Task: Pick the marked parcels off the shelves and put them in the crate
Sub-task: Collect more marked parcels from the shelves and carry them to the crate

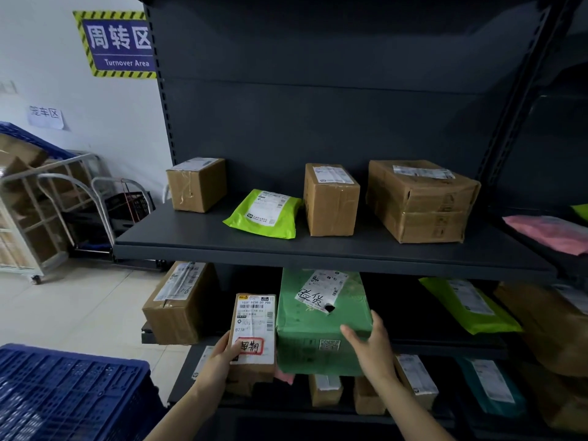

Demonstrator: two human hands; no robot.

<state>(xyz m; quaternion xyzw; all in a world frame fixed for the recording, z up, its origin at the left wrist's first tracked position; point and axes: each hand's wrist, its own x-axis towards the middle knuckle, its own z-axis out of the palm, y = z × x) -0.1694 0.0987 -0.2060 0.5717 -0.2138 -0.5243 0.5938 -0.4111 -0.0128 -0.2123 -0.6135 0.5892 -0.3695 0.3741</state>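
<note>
Warehouse bay: dark steel shelving ahead, pale tiled floor to the left.

- Nearest, lower left: blue crate (pixel 63 393), open-topped lattice; contents not discernible.
- Left hand (pixel 219 358) grasps a small brown box (pixel 254 332) by its lower left edge, thumb across the label beside a red-outlined mark (pixel 251 346). Fingers (pixel 237 348) clenched round the box. Its long axis runs up and away from the wearer. It sits at the middle shelf's front lip, touching the green parcel (pixel 318 329) on its right.
- Right hand (pixel 370 345) lies on the green parcel's front right corner. Fingers (pixel 378 319) are spread and fairly straight over the right edge, thumb on the near top edge; touching, not closed round it. This parcel carries handwriting on its label and overhangs the shelf front.
- Judgement: the crate lies down and left of the boxed hand, so the left hand is nearer it. Box goes first, by a swing leftward and down.
- Farther: upper shelf (pixel 318 249) holds three cartons and a lime mailer (pixel 264 214). No marks legible on them.
</note>
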